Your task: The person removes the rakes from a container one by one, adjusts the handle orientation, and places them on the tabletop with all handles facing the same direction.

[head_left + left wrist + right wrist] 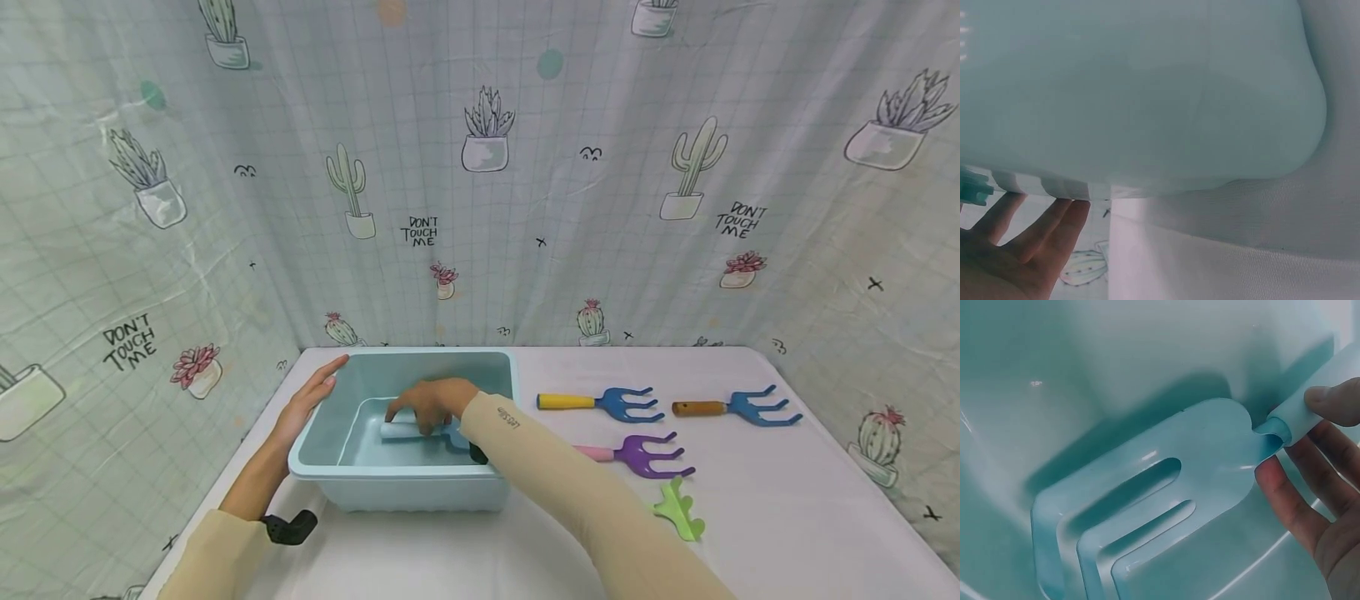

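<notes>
A light blue plastic basin [390, 472] stands on the white table at left of centre. Inside it lies a pale blue three-pronged hand rake [1219, 440], prongs bent downward. My right hand [433, 402] reaches into the basin and holds the rake's handle [401, 430], thumb on top and fingers beneath, close to the neck. My left hand [311, 400] rests against the basin's left rim with fingers extended. In the left wrist view, fingertips [1075, 215] touch the rim from outside, and the basin's wall [1147, 94] fills much of the picture.
Right of the basin lie a blue hand rake with a yellow handle [566, 402], another with a brown handle [700, 408] and a purple one [641, 456] with a pink handle. A green toothed piece [678, 508] lies beside my right sleeve [570, 500]. A cactus-print curtain [525, 208] encloses the table.
</notes>
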